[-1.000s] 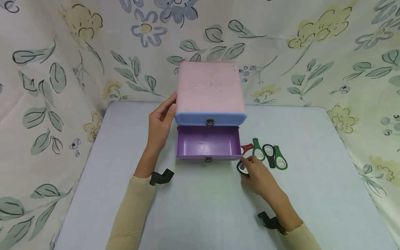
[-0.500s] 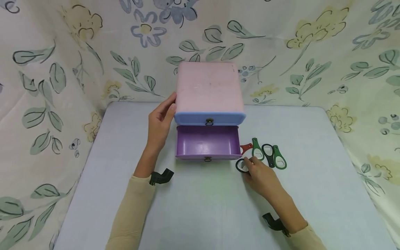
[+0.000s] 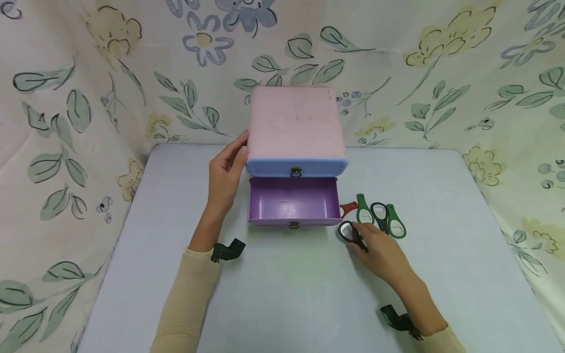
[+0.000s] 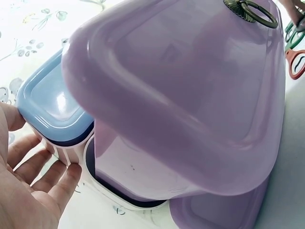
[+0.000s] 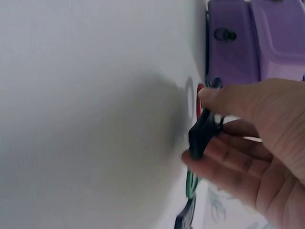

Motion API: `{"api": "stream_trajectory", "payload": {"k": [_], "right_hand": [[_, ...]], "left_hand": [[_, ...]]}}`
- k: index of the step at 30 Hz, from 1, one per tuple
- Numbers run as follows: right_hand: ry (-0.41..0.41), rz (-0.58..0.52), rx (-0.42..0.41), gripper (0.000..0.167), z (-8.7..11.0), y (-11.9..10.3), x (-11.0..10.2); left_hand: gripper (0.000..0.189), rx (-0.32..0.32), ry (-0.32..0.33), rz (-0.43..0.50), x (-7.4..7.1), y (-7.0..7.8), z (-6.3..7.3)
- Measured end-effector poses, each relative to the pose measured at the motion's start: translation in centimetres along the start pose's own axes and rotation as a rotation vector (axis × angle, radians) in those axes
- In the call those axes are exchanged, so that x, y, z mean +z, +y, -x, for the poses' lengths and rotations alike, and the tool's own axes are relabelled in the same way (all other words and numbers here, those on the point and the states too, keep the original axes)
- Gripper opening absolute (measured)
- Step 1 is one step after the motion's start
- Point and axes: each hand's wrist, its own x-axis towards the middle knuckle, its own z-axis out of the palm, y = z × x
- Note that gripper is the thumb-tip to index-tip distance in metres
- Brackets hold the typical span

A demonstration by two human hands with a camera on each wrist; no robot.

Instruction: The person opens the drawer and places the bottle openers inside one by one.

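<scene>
In the head view, my left hand (image 3: 225, 176) rests against the left side of a small pink drawer box (image 3: 295, 122), its fingers extended along the wall. The left wrist view shows those fingertips (image 4: 66, 176) touching the pale side near the blue drawer front (image 4: 57, 102). Below the blue top drawer (image 3: 273, 168), a purple drawer (image 3: 293, 201) stands pulled out, with nothing seen inside. My right hand (image 3: 381, 250) pinches a small black magnifying glass (image 3: 346, 230) just right of the drawer's front corner. In the right wrist view, thumb and fingers hold its dark handle (image 5: 201, 133).
Right of the drawer lie a red magnifying glass (image 3: 348, 208), a green one (image 3: 363, 208), a black one (image 3: 380, 218) and another green one (image 3: 396, 223). Everything stands on a white table (image 3: 282, 294). A floral cloth (image 3: 388, 83) hangs behind and at the sides.
My right hand has shifted slightly rightward, away from the drawer's corner. The black magnifying glass has turned in its fingers, showing more of ring and handle. The left hand and drawers have stayed put.
</scene>
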Motion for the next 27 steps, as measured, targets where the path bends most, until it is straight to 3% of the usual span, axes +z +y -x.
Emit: {"api": "stream_trajectory", "payload": {"k": [11,27], "right_hand": [[0.130,-0.189,-0.059,0.056,-0.2,0.7,-0.3],[0.262,-0.255,-0.111,0.060,-1.0,0.0,-3.5]], "left_hand": [[0.041,0.008,0.011,0.004,0.1,-0.1,-0.1],[0.041,0.015,0.011,0.002,0.0,-0.1,-0.1]]}}
